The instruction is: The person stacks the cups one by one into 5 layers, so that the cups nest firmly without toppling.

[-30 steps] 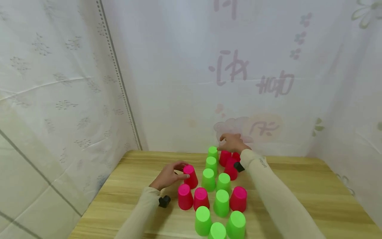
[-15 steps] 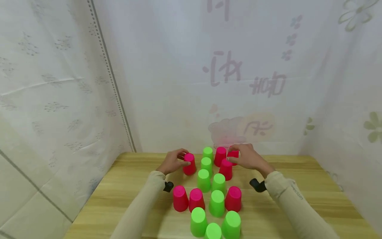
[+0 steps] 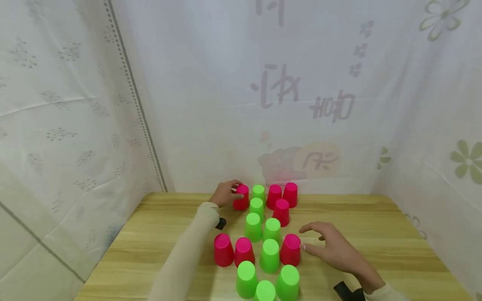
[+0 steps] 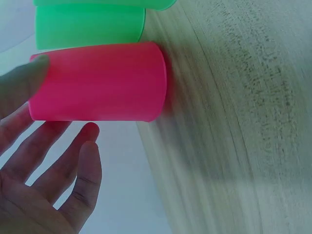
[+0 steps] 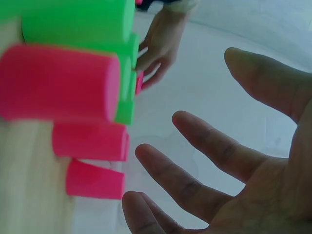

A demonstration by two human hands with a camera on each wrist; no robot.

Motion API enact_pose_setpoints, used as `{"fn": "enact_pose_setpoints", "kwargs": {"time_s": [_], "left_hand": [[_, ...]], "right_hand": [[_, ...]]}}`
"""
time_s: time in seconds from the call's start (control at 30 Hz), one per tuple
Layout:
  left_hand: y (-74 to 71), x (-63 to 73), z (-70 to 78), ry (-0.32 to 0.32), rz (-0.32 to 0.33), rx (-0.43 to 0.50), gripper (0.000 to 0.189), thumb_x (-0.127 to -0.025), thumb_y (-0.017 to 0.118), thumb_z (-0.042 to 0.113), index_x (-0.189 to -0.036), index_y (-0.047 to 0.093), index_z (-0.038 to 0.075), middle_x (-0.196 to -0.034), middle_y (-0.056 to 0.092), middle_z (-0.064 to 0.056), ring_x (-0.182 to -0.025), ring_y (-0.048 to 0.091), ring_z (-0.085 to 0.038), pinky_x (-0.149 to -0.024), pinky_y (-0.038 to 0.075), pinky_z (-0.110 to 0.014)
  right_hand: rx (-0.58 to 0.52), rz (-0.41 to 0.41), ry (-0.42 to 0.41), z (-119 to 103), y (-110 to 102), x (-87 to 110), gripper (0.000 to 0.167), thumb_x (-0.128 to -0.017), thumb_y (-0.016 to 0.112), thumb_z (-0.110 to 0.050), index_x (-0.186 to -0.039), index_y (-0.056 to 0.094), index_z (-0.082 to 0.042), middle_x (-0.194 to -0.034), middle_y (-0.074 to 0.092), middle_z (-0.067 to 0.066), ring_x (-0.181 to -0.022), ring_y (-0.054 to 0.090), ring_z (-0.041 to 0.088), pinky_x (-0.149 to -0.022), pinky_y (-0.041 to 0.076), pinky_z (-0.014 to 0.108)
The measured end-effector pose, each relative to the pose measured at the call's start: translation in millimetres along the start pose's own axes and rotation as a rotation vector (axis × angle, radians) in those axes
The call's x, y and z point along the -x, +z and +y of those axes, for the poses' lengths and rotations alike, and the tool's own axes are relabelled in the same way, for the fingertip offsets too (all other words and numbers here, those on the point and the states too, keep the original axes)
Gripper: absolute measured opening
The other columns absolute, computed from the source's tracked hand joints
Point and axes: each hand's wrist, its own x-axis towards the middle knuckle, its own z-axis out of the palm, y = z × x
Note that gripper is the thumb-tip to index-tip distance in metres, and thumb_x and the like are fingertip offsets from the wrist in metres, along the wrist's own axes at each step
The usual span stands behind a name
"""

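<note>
At the back left of the table my left hand [image 3: 226, 193] grips an upside-down pink cup [image 3: 242, 197] near its top. The left wrist view shows the thumb [image 4: 30, 78] lying on that cup's side, with the other fingers spread beneath and behind it. Right beside it stands a green cup [image 4: 90, 27]. My right hand [image 3: 333, 248] holds nothing, its fingers spread apart. Its thumb is close to the right side of another pink cup [image 3: 290, 250]. Seen from the right wrist, the nearest pink cup [image 5: 56, 83] lies beyond the spread fingers [image 5: 209, 141].
Several green cups form a line through the middle, including one [image 3: 270, 256] nearer the front. Three pink cups, one of them here [image 3: 281, 212], stand at the back right. Two more pink cups [image 3: 224, 250] are front left. A printed curtain [image 3: 211, 104] hangs behind the wooden table [image 3: 357, 221].
My left hand has carried its pink cup back to beside the rearmost green cup. The right hand has let go of a pink cup at the back right and moved toward the front.
</note>
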Motion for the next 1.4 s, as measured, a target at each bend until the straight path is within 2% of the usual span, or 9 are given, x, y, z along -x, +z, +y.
{"fn": "enact_pose_setpoints", "kwargs": {"time_s": [0.23, 0.37, 0.5, 0.6, 0.87, 1.2, 1.4], "left_hand": [[0.1, -4.1, -0.2, -0.027, 0.0, -0.03, 0.046, -0.092, 0.072, 0.013, -0.133, 0.058, 0.001, -0.129, 0.066, -0.021, -0.121, 0.063, -0.037, -0.098, 0.057, -0.045], [3.1, -4.5, -2.8, -0.028, 0.001, -0.046, 0.047, -0.092, 0.072, 0.013, -0.134, 0.057, -0.001, -0.132, 0.065, -0.022, -0.124, 0.062, -0.039, -0.101, 0.055, -0.047], [5.9, -4.5, -5.1, -0.031, -0.013, -0.058, 0.046, -0.093, 0.071, 0.013, -0.134, 0.056, 0.0, -0.132, 0.065, -0.021, -0.124, 0.062, -0.037, -0.102, 0.054, -0.046], [6.3, -4.7, -4.9, -0.038, -0.031, -0.066, 0.046, -0.093, 0.071, 0.015, -0.135, 0.056, 0.0, -0.133, 0.065, -0.021, -0.125, 0.061, -0.037, -0.103, 0.054, -0.047], [3.2, -5.4, -2.1, -0.044, -0.048, -0.078, 0.044, -0.094, 0.07, 0.017, -0.133, 0.057, 0.001, -0.133, 0.065, -0.02, -0.126, 0.06, -0.037, -0.104, 0.053, -0.047], [0.0, 1.0, 0.0, -0.072, -0.058, -0.071, 0.046, -0.092, 0.072, 0.015, -0.133, 0.056, 0.0, -0.131, 0.065, -0.021, -0.123, 0.06, -0.038, -0.1, 0.055, -0.047], [-9.5, 9.1, -1.0, -0.036, -0.037, -0.018, 0.054, -0.092, 0.071, 0.017, -0.138, 0.051, -0.002, -0.133, 0.063, -0.025, -0.122, 0.062, -0.041, -0.1, 0.055, -0.049]], "right_hand": [[-0.013, 0.029, 0.079, -0.1, 23.6, 23.0, 0.037, -0.087, 0.077, -0.035, -0.12, 0.066, -0.022, -0.122, 0.065, -0.007, -0.118, 0.053, 0.027, -0.084, 0.052, 0.029], [-0.032, 0.022, 0.125, 3.6, 29.2, 25.1, 0.044, -0.085, 0.078, -0.036, -0.124, 0.063, -0.019, -0.125, 0.065, -0.004, -0.118, 0.058, 0.03, -0.083, 0.052, 0.027], [-0.057, 0.013, 0.158, 6.8, 32.7, 21.6, 0.048, -0.085, 0.079, -0.034, -0.125, 0.062, -0.015, -0.126, 0.065, 0.001, -0.119, 0.059, 0.032, -0.082, 0.053, 0.026], [-0.059, 0.017, 0.182, 8.3, 35.1, 17.2, 0.047, -0.084, 0.08, -0.033, -0.125, 0.062, -0.017, -0.126, 0.066, 0.0, -0.119, 0.059, 0.03, -0.081, 0.053, 0.027], [-0.062, 0.067, 0.228, 8.2, 37.6, 6.9, 0.051, -0.081, 0.083, -0.025, -0.126, 0.061, -0.016, -0.126, 0.067, 0.004, -0.114, 0.062, 0.028, -0.078, 0.053, 0.03], [-0.093, 0.06, 0.252, 14.3, 44.6, -2.6, 0.053, -0.08, 0.083, -0.023, -0.126, 0.061, -0.012, -0.122, 0.067, 0.005, -0.11, 0.062, 0.028, -0.078, 0.054, 0.036], [-0.095, 0.056, 0.236, 21.2, 48.4, -7.8, 0.05, -0.08, 0.084, -0.022, -0.123, 0.062, -0.013, -0.117, 0.069, 0.004, -0.106, 0.062, 0.025, -0.076, 0.055, 0.032]]}}
